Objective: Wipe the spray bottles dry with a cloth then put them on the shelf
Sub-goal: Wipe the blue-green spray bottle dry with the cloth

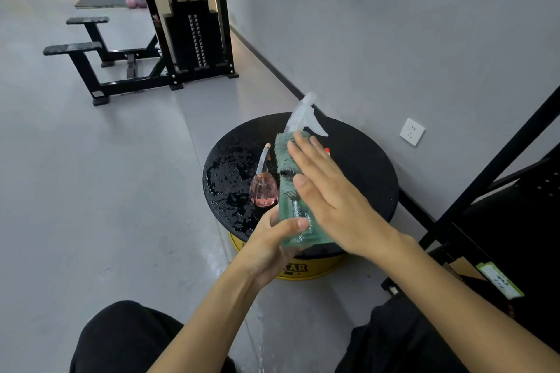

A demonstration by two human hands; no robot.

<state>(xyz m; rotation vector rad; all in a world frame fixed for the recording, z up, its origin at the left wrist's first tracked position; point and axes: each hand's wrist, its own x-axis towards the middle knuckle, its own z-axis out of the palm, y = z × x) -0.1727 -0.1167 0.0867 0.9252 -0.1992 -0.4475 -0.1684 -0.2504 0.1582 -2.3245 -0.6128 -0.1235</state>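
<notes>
Centrally, above the near half of the round black worktop (363, 166), the green spray bottle (292, 218) is held tilted, with its white trigger head (306, 115) reaching over the worktop's middle.

Left hand (269, 248): fingers and thumb are curled round the bottle's lower body and carry its weight.

Right hand (330, 191): fingers are straight and together, pressing the green cloth (283, 154) flat against the bottle's upper body and neck. Nothing is pinched.

Pink spray bottle (263, 191): stands upright on the worktop, left of its middle and just beside the held bottle. Water beads (230, 179) cover the worktop's left side.

Black shelf (515, 221): stands to the right of the worktop.

Handling, as judged: the translucent plastic body looks thin-walled and light. Its wet surface is probably slippery, so a wrap round the lower body suits better than a fingertip pinch. The trigger head is the weaker part and a poor carrying point. The cloth is soft and conforms to the neck. The pink bottle is small and rounded, of glass or hard plastic (cannot tell which). It may tip, so it is best taken round its belly.
</notes>
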